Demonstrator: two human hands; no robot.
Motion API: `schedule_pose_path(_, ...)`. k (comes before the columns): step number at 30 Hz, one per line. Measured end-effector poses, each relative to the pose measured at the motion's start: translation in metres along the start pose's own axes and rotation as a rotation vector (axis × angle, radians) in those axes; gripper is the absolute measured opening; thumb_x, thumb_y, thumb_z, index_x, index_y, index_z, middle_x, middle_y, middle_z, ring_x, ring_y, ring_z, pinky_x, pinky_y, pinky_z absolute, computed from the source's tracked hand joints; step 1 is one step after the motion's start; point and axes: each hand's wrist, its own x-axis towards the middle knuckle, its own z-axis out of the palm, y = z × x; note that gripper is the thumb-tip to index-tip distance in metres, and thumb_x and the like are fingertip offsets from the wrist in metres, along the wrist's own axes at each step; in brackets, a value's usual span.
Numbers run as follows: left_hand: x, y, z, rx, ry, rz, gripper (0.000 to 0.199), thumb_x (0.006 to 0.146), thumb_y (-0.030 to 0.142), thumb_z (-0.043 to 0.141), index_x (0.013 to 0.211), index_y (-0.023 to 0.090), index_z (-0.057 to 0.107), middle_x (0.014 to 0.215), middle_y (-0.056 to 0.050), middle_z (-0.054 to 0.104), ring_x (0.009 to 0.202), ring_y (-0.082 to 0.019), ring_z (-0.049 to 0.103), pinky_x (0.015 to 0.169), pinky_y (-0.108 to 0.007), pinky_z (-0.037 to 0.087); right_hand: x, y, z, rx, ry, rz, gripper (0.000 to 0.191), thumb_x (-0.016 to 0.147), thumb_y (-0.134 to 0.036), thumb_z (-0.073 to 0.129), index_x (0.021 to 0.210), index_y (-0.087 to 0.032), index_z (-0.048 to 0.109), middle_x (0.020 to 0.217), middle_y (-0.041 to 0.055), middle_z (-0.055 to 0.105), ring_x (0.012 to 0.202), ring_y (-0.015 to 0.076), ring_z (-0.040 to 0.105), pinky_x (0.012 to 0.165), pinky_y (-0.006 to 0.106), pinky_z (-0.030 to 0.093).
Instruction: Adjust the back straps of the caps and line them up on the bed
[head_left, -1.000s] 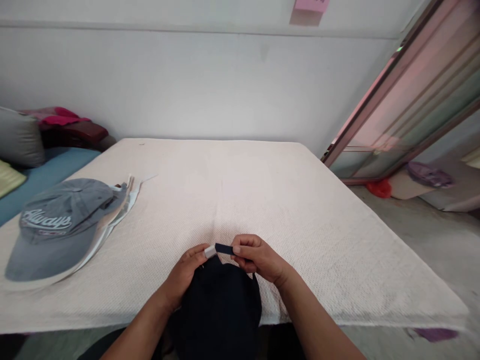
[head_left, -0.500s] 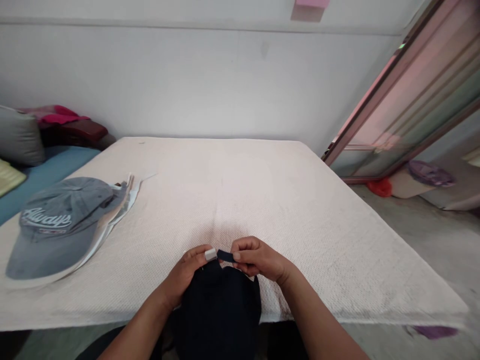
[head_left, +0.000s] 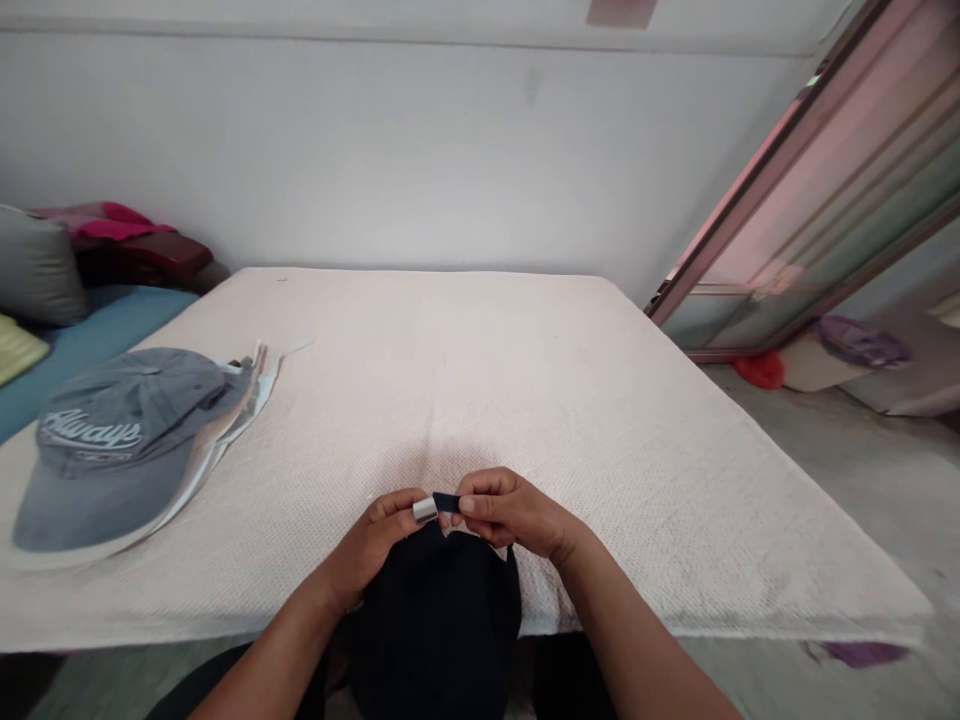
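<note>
My left hand pinches the metal buckle; my right hand grips the dark strap. Dark cap at the surface's 6 o'clock, gray cap at 9. Strap end meets buckle; can't tell if inserted, no pass-through visible.

So we can make out one word here: "Always", in big white script on the front of the grey cap. It's slanted, kinda like handwriting, capital A up front and the rest lowercase, and it runs across the crown just above the brim. Right under it there's a smaller line of lettering, reddish and pale, on the same cap, but it's way too tiny and blurry for us to read. That one word's all we've got, folks.
</note>
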Motion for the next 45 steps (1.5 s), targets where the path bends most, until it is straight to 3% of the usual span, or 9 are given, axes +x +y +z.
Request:
schedule_pose_path(7,0.004,-0.007,-0.006,0.065,-0.040,-0.008,0.026,0.068,0.039,0.073,0.084,0.018,0.071,0.076,-0.002,0.071,0.069,-0.015,0.061,0.067,-0.024,0.044,0.001,0.000,0.002,0.006,-0.037,0.049,0.018,0.081,-0.029,0.060,0.079,-0.012,0.065,0.050,-0.0067,0.041,0.039,0.0023,0.027,0.037,0.017,0.016)
schedule_pose_path(13,0.003,-0.010,-0.009,0.117,0.075,-0.010,0.030,0.065,0.039,0.073,0.089,0.020,0.071,0.080,-0.002,0.071,0.074,-0.017,0.061,0.071,-0.026,0.043,-0.001,-0.001,0.000,0.016,-0.076,0.065,0.013,0.080,-0.023,0.058,0.074,-0.012,0.063,0.049,-0.0069,0.041,0.038,0.0025,0.025,0.036,0.018,0.013)
schedule_pose_path(21,0.004,-0.012,-0.009,0.103,-0.111,-0.035,0.027,0.070,0.040,0.070,0.083,0.016,0.070,0.071,-0.003,0.067,0.060,-0.013,0.055,0.058,-0.023,0.039,-0.001,0.000,0.003,0.035,-0.004,0.037,0.026,0.080,-0.038,0.063,0.072,-0.014,0.057,0.049,-0.0082,0.038,0.039,0.0024,0.025,0.036,0.018,0.015)
schedule_pose_path(27,0.006,-0.014,-0.009,0.122,-0.103,-0.043,0.028,0.068,0.041,0.073,0.083,0.017,0.070,0.068,0.000,0.063,0.059,-0.010,0.051,0.057,-0.021,0.037,0.002,0.003,0.002,-0.002,-0.012,0.070,0.016,0.079,-0.027,0.062,0.071,-0.014,0.059,0.048,-0.0073,0.042,0.038,0.0025,0.029,0.036,0.017,0.018)
schedule_pose_path(34,0.008,-0.015,-0.010,0.203,-0.089,-0.033,0.025,0.071,0.039,0.070,0.082,0.017,0.069,0.064,0.002,0.057,0.056,-0.009,0.045,0.053,-0.020,0.033,0.002,0.006,0.002,0.035,0.021,0.025,0.016,0.078,-0.027,0.063,0.070,-0.014,0.058,0.047,-0.0074,0.044,0.039,0.0025,0.029,0.038,0.017,0.019)
schedule_pose_path(41,0.006,-0.007,-0.002,0.138,-0.189,-0.041,0.017,0.076,0.033,0.065,0.077,0.016,0.066,0.059,0.003,0.053,0.051,-0.007,0.041,0.050,-0.019,0.029,0.000,0.004,0.002,-0.030,-0.021,0.023,0.017,0.079,-0.028,0.061,0.070,-0.014,0.059,0.046,-0.0079,0.040,0.039,0.0031,0.029,0.037,0.018,0.018)
schedule_pose_path(45,0.007,-0.008,-0.001,0.136,-0.208,-0.036,0.017,0.076,0.032,0.066,0.077,0.016,0.066,0.060,0.003,0.054,0.051,-0.007,0.042,0.050,-0.019,0.029,-0.001,0.003,0.003,0.003,0.016,0.014,0.017,0.079,-0.029,0.062,0.070,-0.015,0.057,0.047,-0.0079,0.041,0.039,0.0030,0.028,0.038,0.018,0.018)
